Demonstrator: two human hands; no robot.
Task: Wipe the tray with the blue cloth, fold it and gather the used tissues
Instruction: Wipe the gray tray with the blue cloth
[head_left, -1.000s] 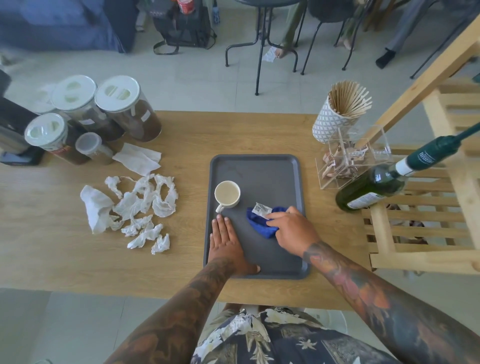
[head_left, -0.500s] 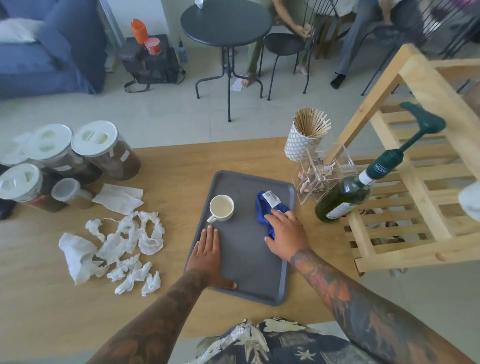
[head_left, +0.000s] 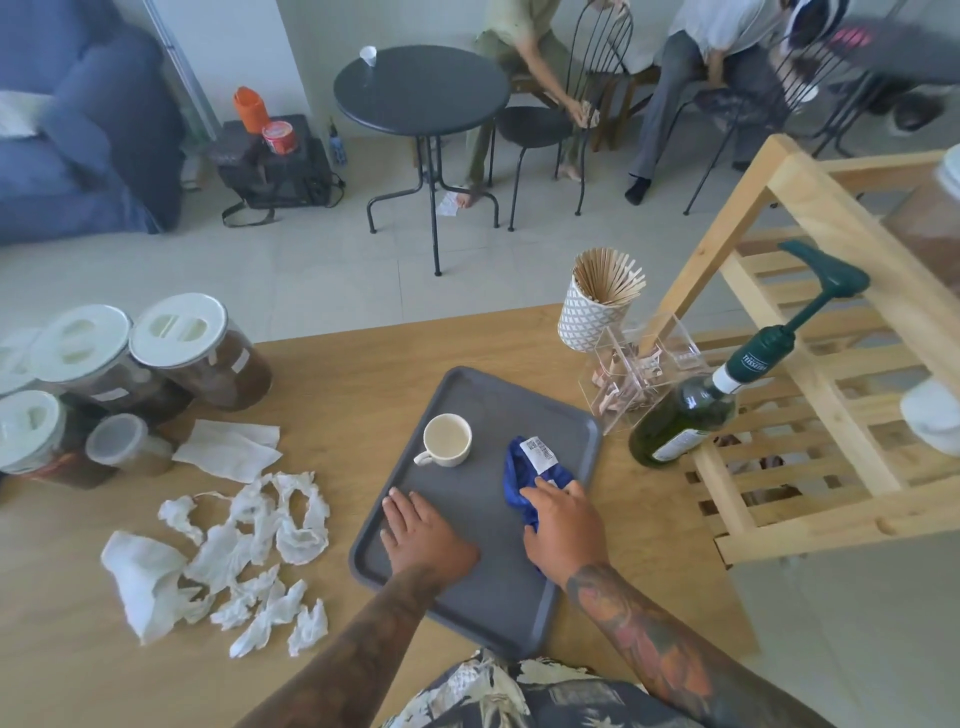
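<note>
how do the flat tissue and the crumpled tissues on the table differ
The flat tissue lies spread out and smooth; the crumpled tissues are twisted and scrunched. The flat tissue is one sheet beside the jars; the crumpled tissues are many pieces in a loose pile nearer the person. Both are white and lie left of the tray.

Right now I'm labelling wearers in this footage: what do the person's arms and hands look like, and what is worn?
Both forearms are bare and densely tattooed; the right forearm carries orange-red and dark ink, the left forearm mostly dark. The left hand and right hand wear no gloves. A dark shirt with pale leaf print shows below.
</note>
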